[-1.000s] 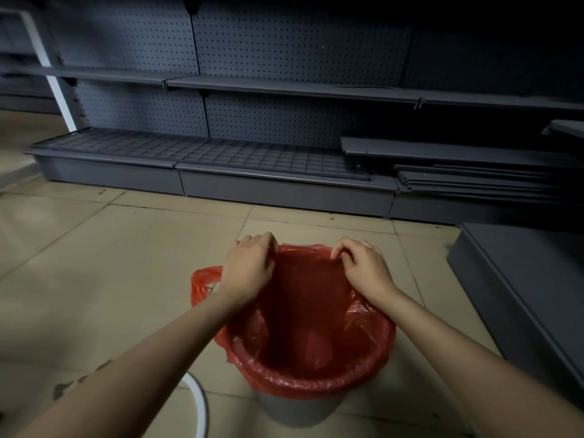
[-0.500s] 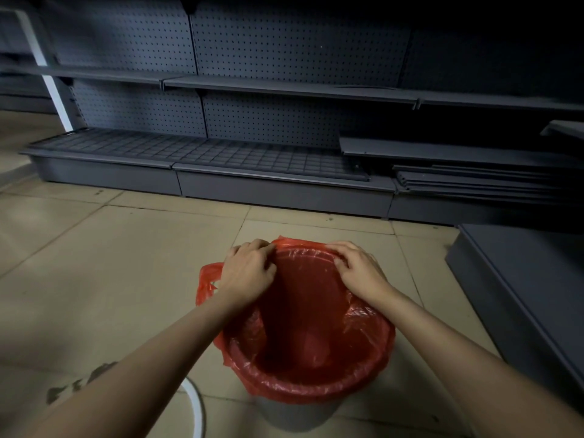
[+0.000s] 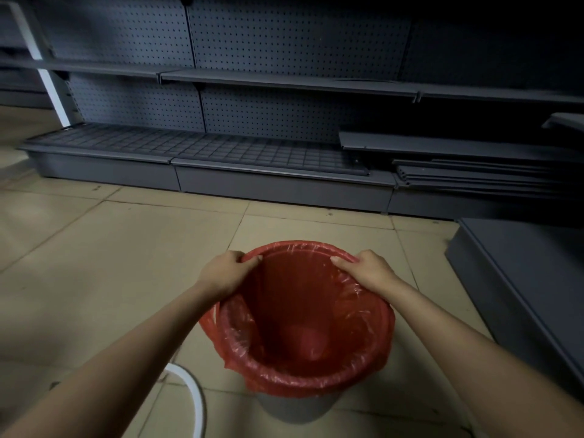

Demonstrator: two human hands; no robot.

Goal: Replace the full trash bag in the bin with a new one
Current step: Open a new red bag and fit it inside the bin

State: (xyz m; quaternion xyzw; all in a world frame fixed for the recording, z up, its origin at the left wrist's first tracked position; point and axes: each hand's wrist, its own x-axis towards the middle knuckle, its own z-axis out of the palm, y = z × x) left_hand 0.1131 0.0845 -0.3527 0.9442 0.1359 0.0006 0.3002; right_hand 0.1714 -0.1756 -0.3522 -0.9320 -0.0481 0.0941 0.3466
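Observation:
A red plastic trash bag (image 3: 303, 327) lines a grey round bin (image 3: 294, 407) on the tiled floor in front of me. The bag's edge is folded over the rim all the way round and the inside looks empty. My left hand (image 3: 229, 271) grips the bag's edge at the far left of the rim. My right hand (image 3: 368, 270) grips it at the far right. Both hands press the plastic down over the rim.
Dark grey pegboard shelving (image 3: 252, 99) runs along the back, with a low base shelf (image 3: 196, 153) and stacked loose shelf boards (image 3: 474, 175) at right. A grey platform (image 3: 531, 273) stands close on the right. A white curved object (image 3: 192, 396) lies at lower left.
The far edge of the bag, held bunched above the bin before, now sits stretched over the far rim. Both hands have moved apart and down along the rim.

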